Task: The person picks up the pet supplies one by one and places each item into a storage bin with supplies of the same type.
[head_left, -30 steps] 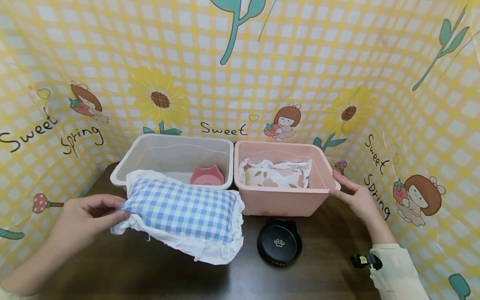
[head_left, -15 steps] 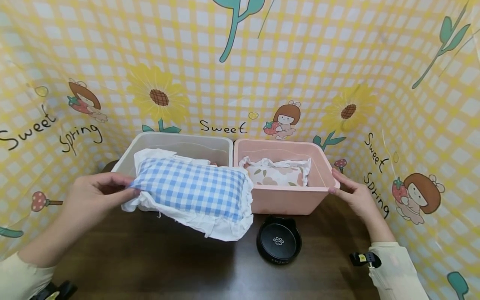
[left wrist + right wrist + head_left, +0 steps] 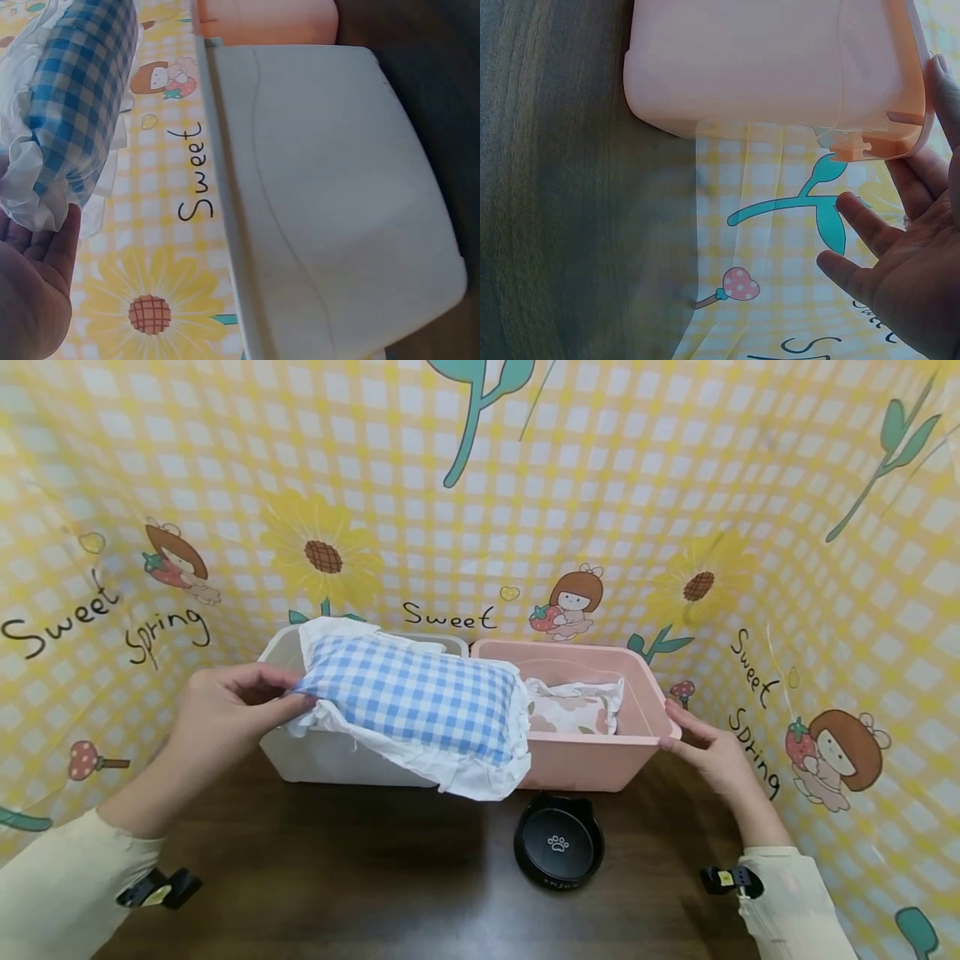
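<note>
My left hand [image 3: 232, 710] pinches the left corner of a blue-and-white checked pillow [image 3: 412, 693] with a white ruffled edge. This pillow is held over the light grey bin [image 3: 330, 760], its right end overlapping the front left of the pink bin [image 3: 592, 766]. In the left wrist view the checked pillow [image 3: 82, 97] hangs above the grey bin's rim. My right hand [image 3: 708, 756] grips the pink bin's right rim between thumb and fingers, with other fingers spread in the right wrist view. Inside the pink bin lies a floral pillow [image 3: 570, 714], partly covered by the checked one.
A black cat-eared pet bowl [image 3: 558, 843] with a paw print stands on the dark wooden table [image 3: 360, 868], in front of the pink bin. Yellow checked cloth [image 3: 420, 527] lines the back and sides. The grey bin's inside is mostly hidden.
My left hand has carried the checked pillow up, away from me and rightward over the grey bin, hiding the pink bowl seen inside it earlier. My right hand stays on the pink bin's rim.
</note>
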Action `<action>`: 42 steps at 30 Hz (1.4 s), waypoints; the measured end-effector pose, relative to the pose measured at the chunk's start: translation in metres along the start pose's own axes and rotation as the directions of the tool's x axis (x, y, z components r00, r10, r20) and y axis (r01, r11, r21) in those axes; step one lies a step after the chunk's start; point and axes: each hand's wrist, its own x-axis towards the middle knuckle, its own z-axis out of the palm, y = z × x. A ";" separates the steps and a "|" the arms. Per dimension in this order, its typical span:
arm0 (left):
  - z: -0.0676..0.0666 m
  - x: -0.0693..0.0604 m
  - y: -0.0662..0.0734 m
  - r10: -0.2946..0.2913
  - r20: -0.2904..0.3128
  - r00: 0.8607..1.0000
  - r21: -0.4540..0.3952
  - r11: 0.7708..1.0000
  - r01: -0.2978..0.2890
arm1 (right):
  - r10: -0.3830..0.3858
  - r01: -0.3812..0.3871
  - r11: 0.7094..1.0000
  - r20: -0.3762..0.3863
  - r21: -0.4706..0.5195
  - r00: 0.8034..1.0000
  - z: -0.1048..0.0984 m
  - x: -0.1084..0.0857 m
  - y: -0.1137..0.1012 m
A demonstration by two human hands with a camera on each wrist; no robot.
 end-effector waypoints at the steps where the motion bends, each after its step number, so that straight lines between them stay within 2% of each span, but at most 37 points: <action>1: 0.002 0.002 0.001 0.002 -0.003 1.000 -0.002 1.000 -0.002 | 0.002 -0.002 1.000 0.002 -0.001 1.000 0.000 -0.001 -0.001; 10: 0.023 0.023 0.013 0.051 0.006 0.999 -0.026 0.998 -0.051 | -0.018 0.018 1.000 0.002 -0.024 1.000 0.001 -0.004 0.001; 16: 0.037 0.038 0.017 0.117 -0.008 0.993 -0.049 0.992 -0.118 | -0.027 0.027 1.000 0.004 -0.016 1.000 0.003 -0.002 0.002; 19: 0.043 0.046 0.019 0.113 0.009 0.994 -0.057 0.992 -0.112 | -0.024 0.024 1.000 -0.001 -0.021 1.000 0.003 -0.001 0.001; 26: 0.056 0.058 0.029 0.053 0.058 0.997 -0.065 0.997 -0.049 | -0.010 0.010 1.000 0.008 -0.003 1.000 0.004 0.000 -0.003; 32: 0.071 0.069 0.034 0.066 0.058 0.996 -0.056 0.996 -0.063 | -0.009 0.009 1.000 0.012 -0.002 1.000 0.004 -0.002 -0.003; 37: 0.086 0.081 0.039 0.051 0.056 0.997 -0.043 0.998 -0.049 | -0.012 0.012 1.000 0.005 0.000 1.000 0.002 -0.001 -0.001; 42: 0.103 0.095 0.043 0.071 0.058 0.996 -0.069 0.995 -0.067 | -0.016 0.016 1.000 0.007 -0.003 1.000 0.000 0.000 0.000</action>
